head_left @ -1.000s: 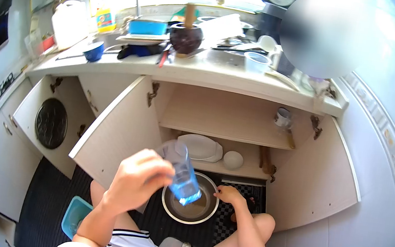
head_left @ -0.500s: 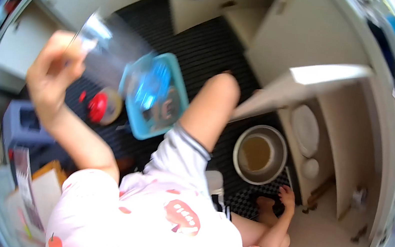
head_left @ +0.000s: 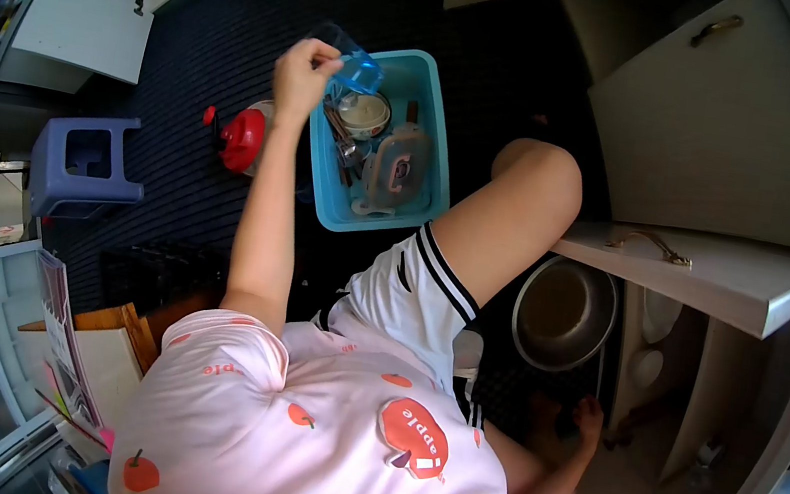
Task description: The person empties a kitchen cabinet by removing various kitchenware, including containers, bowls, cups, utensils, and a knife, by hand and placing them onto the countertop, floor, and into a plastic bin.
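Note:
My left hand (head_left: 304, 75) is closed on a clear plastic container with a blue end (head_left: 359, 71), pinching it at its near side. The container is tilted over the back left corner of a light-blue basin (head_left: 434, 151). Inside the basin are a round white bowl (head_left: 364, 114), a lidded food box (head_left: 398, 169) and several utensils (head_left: 342, 136). My right hand (head_left: 588, 417) is low at the right, holding nothing, its fingers apart beside my bare foot. A steel pot (head_left: 564, 314) with brownish liquid in it stands beyond that hand.
Left of the basin stands a container with a red lid (head_left: 244, 139), with a blue-purple stool (head_left: 89, 159) farther left. An open cabinet door (head_left: 705, 270) juts out over the pot at the right. White dishes (head_left: 646, 368) sit inside that cabinet.
My left hand has swung from the far left toward the basin, bringing the clear container over its back left corner. The view has shifted. My right hand stays low at the right.

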A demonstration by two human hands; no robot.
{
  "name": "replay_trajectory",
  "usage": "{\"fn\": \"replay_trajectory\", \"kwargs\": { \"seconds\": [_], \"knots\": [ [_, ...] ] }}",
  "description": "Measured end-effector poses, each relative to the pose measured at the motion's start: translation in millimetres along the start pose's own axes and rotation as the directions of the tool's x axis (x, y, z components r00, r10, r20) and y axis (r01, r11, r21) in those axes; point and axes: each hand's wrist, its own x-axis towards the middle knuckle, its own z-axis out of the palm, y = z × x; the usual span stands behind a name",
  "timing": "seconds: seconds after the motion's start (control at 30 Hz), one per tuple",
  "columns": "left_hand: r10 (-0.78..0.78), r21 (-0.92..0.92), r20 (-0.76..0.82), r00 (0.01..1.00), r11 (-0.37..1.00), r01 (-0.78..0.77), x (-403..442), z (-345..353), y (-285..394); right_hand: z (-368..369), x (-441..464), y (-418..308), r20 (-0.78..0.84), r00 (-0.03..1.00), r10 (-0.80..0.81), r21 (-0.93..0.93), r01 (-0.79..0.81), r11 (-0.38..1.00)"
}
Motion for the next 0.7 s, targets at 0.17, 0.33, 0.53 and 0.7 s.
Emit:
{"fn": "replay_trajectory", "kwargs": {
  "seconds": [0.17,0.33,0.53,0.7],
  "knots": [
    [-0.097,-0.041,0.056,0.994,0.994,0.099,-17,90,-52,-7,-14,-14,0.028,0.991,-0.129,-0.297,0.131,0.946],
    [-0.168,-0.051,0.087,0.982,0.984,0.173,-29,139,-74,-24,-17,15,0.105,0.965,-0.239,-0.466,0.26,0.846],
    [-0.138,-0.072,0.133,0.982,0.986,0.148,-29,168,-105,-16,-41,7,0.02,0.985,-0.171,-0.165,0.171,0.971],
    [-0.065,-0.048,0.204,0.977,0.996,0.076,-28,183,-125,-3,-42,-27,-0.007,0.999,-0.033,-0.291,0.029,0.956]
  ]
}}
